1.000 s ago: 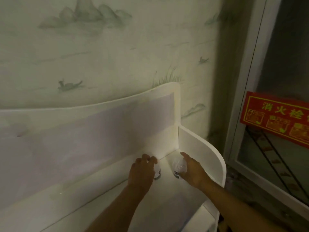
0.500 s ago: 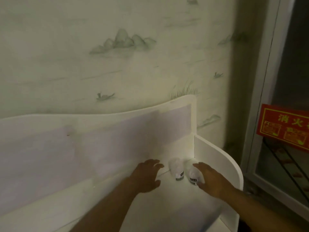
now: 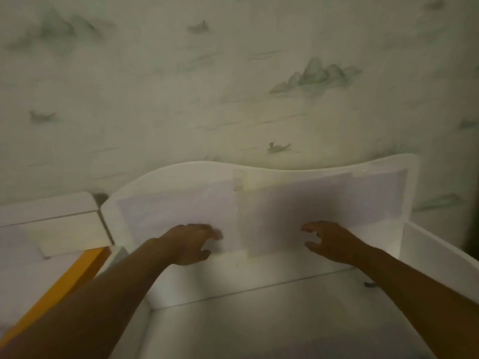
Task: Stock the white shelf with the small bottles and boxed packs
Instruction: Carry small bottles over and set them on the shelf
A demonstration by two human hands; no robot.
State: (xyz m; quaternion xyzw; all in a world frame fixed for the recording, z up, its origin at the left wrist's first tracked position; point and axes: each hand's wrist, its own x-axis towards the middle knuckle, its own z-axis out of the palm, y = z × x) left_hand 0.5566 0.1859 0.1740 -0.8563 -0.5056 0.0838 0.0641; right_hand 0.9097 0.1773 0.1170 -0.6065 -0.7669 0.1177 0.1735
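Both hands reach forward over the white shelf (image 3: 259, 320), and neither holds anything. Left hand (image 3: 190, 243) hovers in front of the shelf's tall back panel (image 3: 272, 203), fingers loosely spread and a little blurred, thumb hanging below them. Right hand (image 3: 330, 242) hovers near the same panel, further toward the shelf's right side wall (image 3: 435, 250), with its fingers relaxed and slightly curled and the thumb set apart from them. Whether either hand touches the panel cannot be told. Pale sheets of paper (image 3: 324, 200) are stuck across the back panel. No small bottles or boxed packs can be made out on the part of the shelf that shows; only a small dark speck (image 3: 369, 284) lies on the shelf floor just beside the right forearm. Left of the shelf stands a white cabinet top (image 3: 49, 224), and a yellow-orange strip (image 3: 67, 283) runs diagonally beside the left forearm. Behind everything is wallpaper (image 3: 233, 86) printed with faint green mountains and small boats.
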